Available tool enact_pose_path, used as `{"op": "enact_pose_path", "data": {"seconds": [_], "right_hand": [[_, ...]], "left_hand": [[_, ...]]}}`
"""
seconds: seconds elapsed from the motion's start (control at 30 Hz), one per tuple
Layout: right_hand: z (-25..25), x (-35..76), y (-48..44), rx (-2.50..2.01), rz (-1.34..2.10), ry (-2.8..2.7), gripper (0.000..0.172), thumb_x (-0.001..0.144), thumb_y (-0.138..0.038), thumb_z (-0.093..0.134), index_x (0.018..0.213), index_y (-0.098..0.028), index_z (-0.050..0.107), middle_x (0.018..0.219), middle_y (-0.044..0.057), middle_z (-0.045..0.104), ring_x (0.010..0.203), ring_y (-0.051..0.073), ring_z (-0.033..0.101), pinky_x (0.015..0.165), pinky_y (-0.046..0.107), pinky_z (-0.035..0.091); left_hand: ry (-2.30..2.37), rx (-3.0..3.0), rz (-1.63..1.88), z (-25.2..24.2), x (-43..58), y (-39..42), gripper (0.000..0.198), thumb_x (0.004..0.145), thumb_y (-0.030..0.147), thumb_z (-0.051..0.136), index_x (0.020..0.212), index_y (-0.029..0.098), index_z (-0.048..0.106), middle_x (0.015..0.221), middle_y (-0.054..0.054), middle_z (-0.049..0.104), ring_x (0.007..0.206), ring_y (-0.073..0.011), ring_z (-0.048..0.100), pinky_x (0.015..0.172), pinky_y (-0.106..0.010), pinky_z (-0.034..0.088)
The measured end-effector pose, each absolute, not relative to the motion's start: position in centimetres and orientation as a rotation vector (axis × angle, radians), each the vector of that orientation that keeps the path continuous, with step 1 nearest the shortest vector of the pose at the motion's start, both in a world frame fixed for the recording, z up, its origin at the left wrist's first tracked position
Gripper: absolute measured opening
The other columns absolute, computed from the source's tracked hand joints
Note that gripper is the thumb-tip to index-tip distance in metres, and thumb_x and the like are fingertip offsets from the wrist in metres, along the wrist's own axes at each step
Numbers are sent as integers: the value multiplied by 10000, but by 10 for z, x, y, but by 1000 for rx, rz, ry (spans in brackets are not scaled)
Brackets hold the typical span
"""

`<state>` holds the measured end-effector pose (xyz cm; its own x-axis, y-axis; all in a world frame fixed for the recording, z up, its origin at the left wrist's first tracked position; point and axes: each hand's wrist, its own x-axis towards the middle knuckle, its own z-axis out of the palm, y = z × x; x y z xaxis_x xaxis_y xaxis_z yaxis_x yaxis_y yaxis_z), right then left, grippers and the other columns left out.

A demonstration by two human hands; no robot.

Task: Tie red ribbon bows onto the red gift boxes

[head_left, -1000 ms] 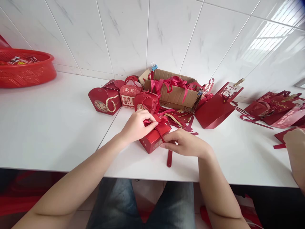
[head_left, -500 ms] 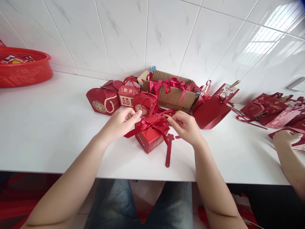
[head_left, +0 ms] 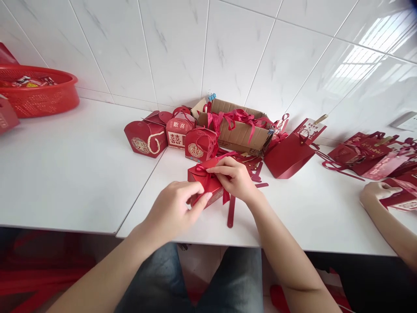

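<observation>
A small red gift box (head_left: 204,179) with a red ribbon (head_left: 208,174) across its top stands on the white counter (head_left: 78,174) in front of me. My left hand (head_left: 176,208) is at the box's near left side, its fingers pinched on the ribbon or the box edge. My right hand (head_left: 235,177) rests on the box's top right, fingers closed on the ribbon. A loose red paper strip (head_left: 231,210) lies just below my right hand.
Three finished red boxes (head_left: 172,135) and a cardboard box of ribbons (head_left: 239,125) stand behind. A red bag (head_left: 289,152) lies to the right, a red basket (head_left: 35,89) at far left. Another person's hand (head_left: 374,193) works on red bags (head_left: 368,152) at the right edge.
My left hand has dropped from the box's far left to its near left side. My right hand has come onto the box top. The view has shifted slightly.
</observation>
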<state>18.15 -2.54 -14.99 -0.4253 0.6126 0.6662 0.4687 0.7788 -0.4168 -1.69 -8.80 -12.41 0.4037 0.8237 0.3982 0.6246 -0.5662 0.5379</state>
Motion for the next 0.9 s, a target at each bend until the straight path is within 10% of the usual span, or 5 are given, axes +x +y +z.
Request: {"op": "enact_pose_path", "data": {"seconds": [0.5, 0.7, 0.9], "right_hand": [[-158, 180, -24, -821, 226, -2023, 341, 849, -62, 465, 869, -236, 758, 931, 62, 605, 769, 136, 598, 678, 301, 541], [-158, 179, -25, -825, 215, -2009, 338, 854, -77, 486, 873, -265, 766, 927, 56, 579, 803, 143, 587, 706, 310, 540], [-154, 180, -28, -827, 240, -2071, 396, 840, -28, 444, 896, -254, 764, 890, 49, 530, 756, 129, 546, 669, 290, 517]], "left_hand": [[1305, 1979, 725, -144, -30, -87, 464, 922, 493, 400, 602, 190, 543, 497, 13, 513, 464, -127, 483, 460, -247, 348], [1255, 2251, 1005, -126, -39, -24, 291, 802, 429, 627, 1006, 227, 671, 1038, -49, 666, 928, -203, 609, 728, -286, 484], [1123, 2300, 937, -125, -25, 8, 171, 801, 342, 613, 764, 192, 687, 833, -26, 688, 769, -162, 630, 650, -258, 486]]}}
